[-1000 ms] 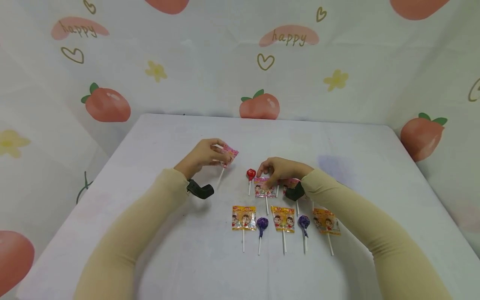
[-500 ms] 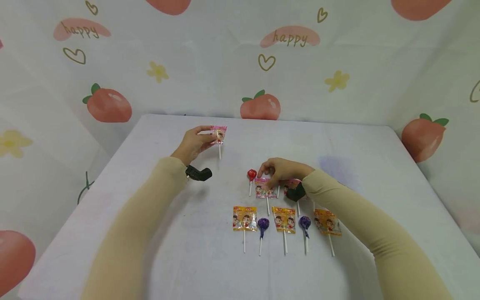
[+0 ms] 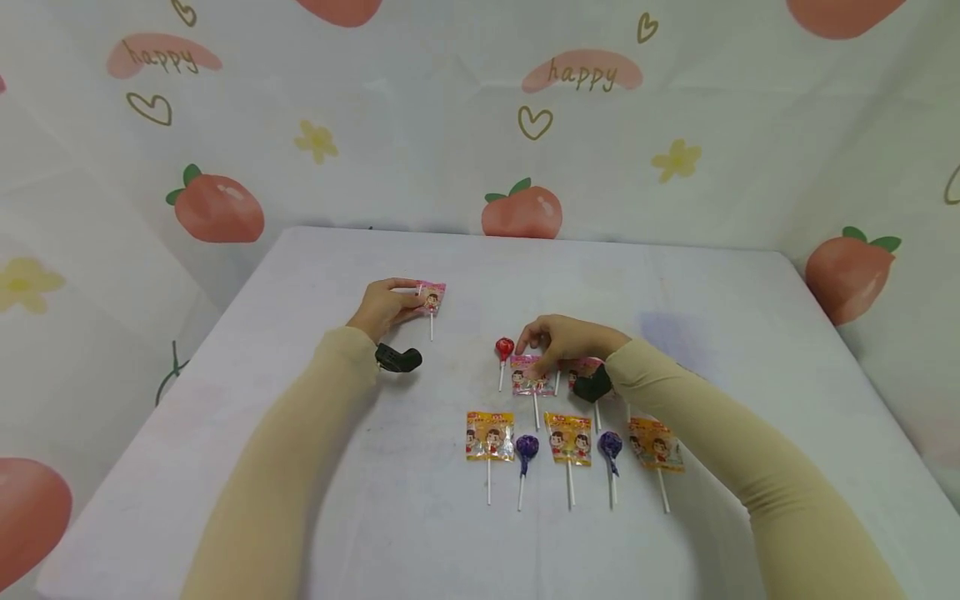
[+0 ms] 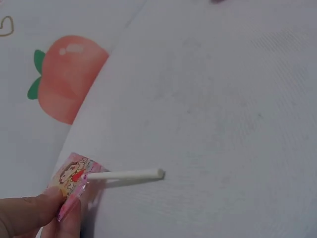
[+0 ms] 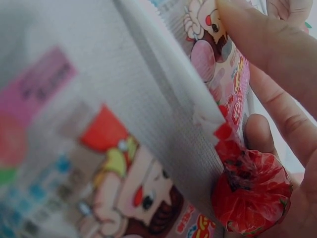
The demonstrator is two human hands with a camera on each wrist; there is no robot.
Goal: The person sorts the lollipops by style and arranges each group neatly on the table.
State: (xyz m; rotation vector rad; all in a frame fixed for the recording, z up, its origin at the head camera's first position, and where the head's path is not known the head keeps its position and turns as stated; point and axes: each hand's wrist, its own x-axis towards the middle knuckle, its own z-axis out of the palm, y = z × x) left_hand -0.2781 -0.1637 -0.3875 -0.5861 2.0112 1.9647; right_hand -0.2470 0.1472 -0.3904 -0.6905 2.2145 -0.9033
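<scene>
My left hand (image 3: 381, 308) pinches a pink-wrapped lollipop (image 3: 432, 297) by its wrapper at the table's back left. In the left wrist view its white stick (image 4: 131, 174) points right, close over the tabletop. My right hand (image 3: 572, 337) is over the upper row, thumb and fingers at the wrapper of another pink lollipop (image 3: 522, 385). A red ball lollipop (image 5: 252, 193) lies beneath that hand in the right wrist view, mostly hidden in the head view. Another red ball lollipop (image 3: 505, 348) lies just left of the right fingers. A further pink-wrapped lollipop (image 3: 582, 367) is partly covered by the wrist camera.
Nearer me, a lower row alternates orange-wrapped lollipops (image 3: 490, 437) and purple ball lollipops (image 3: 527, 448), sticks towards me. The white tabletop (image 3: 420, 500) meets a fruit-printed backdrop (image 3: 420, 167) behind. My right sleeve (image 3: 697, 408) passes close beside the rightmost orange lollipop (image 3: 657, 444).
My left hand has carried its pink lollipop left and back, raising it and then lowering it towards the table; its stick has swung more upright in view. The right hand stays in place.
</scene>
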